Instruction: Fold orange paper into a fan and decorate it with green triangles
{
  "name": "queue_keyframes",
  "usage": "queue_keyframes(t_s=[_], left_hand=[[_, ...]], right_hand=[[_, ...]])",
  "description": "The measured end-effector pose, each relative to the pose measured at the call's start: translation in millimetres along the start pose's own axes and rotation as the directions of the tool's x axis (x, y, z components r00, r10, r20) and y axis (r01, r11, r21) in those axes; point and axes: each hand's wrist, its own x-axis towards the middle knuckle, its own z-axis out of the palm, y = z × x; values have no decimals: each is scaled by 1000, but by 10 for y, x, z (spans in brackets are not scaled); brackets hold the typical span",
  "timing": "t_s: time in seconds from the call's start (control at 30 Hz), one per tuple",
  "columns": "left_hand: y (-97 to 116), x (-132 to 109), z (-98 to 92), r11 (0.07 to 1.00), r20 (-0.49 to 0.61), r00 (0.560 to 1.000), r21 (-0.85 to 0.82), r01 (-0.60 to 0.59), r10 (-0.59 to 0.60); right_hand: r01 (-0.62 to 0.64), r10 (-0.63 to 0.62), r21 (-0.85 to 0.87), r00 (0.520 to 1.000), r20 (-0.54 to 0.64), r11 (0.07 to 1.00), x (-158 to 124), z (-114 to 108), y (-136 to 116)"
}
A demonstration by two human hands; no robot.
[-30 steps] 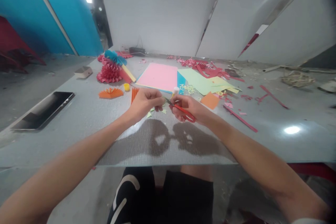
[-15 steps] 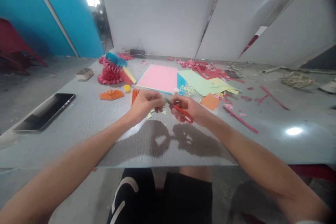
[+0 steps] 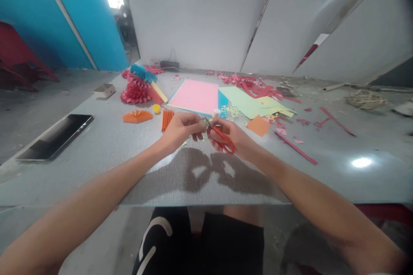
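Note:
Red-handled scissors (image 3: 226, 141) are gripped in my right hand (image 3: 230, 131), their dark blades pointing up and left toward my other hand. My left hand (image 3: 183, 126) pinches a small pale green scrap of paper (image 3: 205, 123) right at the blade tips. Its exact shape is mostly covered by the fingers. Light green paper snippets (image 3: 184, 143) lie on the table below. Just behind my left hand stands a pleated orange paper piece (image 3: 167, 119), partly hidden. A white-capped tube (image 3: 217, 113) is beyond my right hand.
Pink sheets (image 3: 195, 96) and light green sheets (image 3: 245, 99) lie at the middle back. An orange paper fan (image 3: 137, 116), a yellow cap (image 3: 156, 108), crinkled red paper (image 3: 135, 89) and a phone-like black slab (image 3: 56, 137) are leftward. Red strips (image 3: 295, 148) and an orange square (image 3: 258, 125) are rightward.
My hands have drawn slightly closer together, and the scissors have shifted a little left, with their blades at the scrap. The pleated orange piece shows more behind my left hand.

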Motion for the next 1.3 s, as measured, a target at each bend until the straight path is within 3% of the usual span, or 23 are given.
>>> queue_keyframes(t_s=[0.47,1.07,1.3], left_hand=[[-15,-1,-8,999,20,1000,-32,-12,12],[-22,-6,-26,999,10,999,-24,-33,33],[15,-3,-38,1000,26,999,17,-24,24]], right_hand=[[29,-28,5,995,-93,1000,-31,136,15],[62,-60,20,995,-79,998,-1,88,47],[19,-20,-12,996,-92,1000,-7,77,20]])
